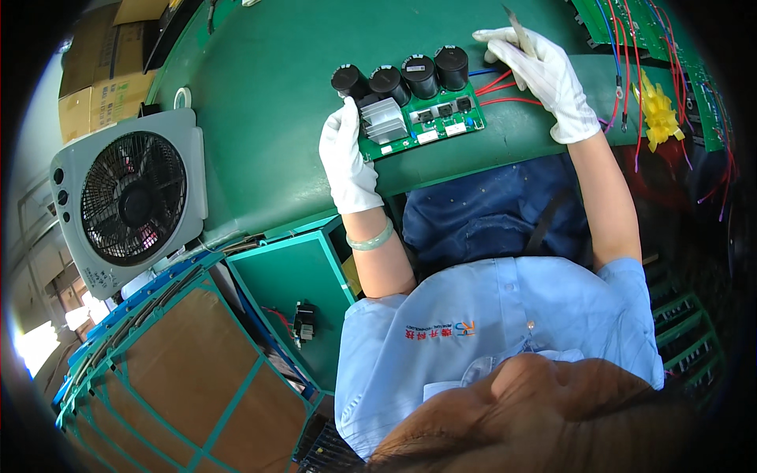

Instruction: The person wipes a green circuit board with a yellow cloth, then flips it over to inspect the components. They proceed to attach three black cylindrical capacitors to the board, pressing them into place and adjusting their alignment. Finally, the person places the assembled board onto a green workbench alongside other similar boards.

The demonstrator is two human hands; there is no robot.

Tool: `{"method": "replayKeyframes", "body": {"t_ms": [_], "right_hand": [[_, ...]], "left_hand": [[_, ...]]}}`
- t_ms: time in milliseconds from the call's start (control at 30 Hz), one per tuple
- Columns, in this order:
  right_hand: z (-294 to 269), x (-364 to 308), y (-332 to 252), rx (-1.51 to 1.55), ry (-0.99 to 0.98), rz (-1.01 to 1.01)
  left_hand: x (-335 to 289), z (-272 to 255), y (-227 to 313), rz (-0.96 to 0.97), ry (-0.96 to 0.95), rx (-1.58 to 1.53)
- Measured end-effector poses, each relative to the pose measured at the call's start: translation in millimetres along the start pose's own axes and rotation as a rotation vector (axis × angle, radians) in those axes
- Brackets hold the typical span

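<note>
A green circuit board [400, 145] lies on the green worktop. Along its far edge stand several large black cylindrical capacitors [419, 76], and a finned silver heat sink [384, 121] sits at its left. My left hand [347, 154], in a white glove, grips the board's left edge beside the heat sink, its fingertips partly hidden. Red wires [505, 100] and a blue one run from the board's right side toward my right hand [544, 79]. That gloved hand is closed around a slim, pointed, greyish tool [517, 30], tip pointing up and away from the board.
A grey box fan [134, 197] stands at the left, near cardboard boxes [102, 79]. More green boards [646, 35] with hanging red and blue wires lie at the far right, by a yellow spiky bundle [661, 110]. A small black part [303, 323] rests in the green drawer [276, 276].
</note>
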State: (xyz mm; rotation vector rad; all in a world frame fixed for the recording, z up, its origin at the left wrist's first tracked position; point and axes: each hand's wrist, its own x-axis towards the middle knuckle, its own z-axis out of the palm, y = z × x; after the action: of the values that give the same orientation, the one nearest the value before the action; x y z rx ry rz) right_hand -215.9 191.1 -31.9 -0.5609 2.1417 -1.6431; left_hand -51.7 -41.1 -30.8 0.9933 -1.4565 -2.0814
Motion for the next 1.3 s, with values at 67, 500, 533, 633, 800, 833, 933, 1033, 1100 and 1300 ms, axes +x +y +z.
{"method": "replayKeyframes", "body": {"t_ms": [67, 500, 533, 633, 800, 833, 933, 1033, 1100, 1300], "right_hand": [[4, -1, 4, -0.085, 0.005, -0.197], [3, -13, 5, -0.289, 0.21, -0.467], [-4, -21, 0, -0.256, 0.238, -0.552], [-35, -37, 2, -0.48, 0.495, -0.67], [-73, -35, 1, -1.04, 0.671, -0.603], [-74, -32, 1, -1.104, 0.696, -0.566], [-88, -22, 10, -1.204, 0.706, -0.551], [-106, -22, 17, -1.249, 0.639, -0.516], [-108, -21, 21, -1.233, 0.642, -0.551], [-124, -22, 16, -0.469, 0.72, -0.537]], "left_hand": [[3, -4, -2, -0.01, 0.008, -0.005], [0, -13, -14, 0.077, -0.07, 0.069], [-4, -17, -11, 0.09, -0.012, 0.075], [-6, -3, -6, 0.172, 0.015, 0.269], [-1, -14, -15, 0.137, -0.022, 0.14], [-3, -13, -12, 0.123, -0.025, 0.121], [-4, -12, -11, 0.141, -0.068, 0.102], [-3, -11, -11, 0.137, -0.069, 0.115], [-2, -12, -13, 0.138, -0.076, 0.11], [-5, -9, -9, 0.079, -0.055, 0.134]]}}
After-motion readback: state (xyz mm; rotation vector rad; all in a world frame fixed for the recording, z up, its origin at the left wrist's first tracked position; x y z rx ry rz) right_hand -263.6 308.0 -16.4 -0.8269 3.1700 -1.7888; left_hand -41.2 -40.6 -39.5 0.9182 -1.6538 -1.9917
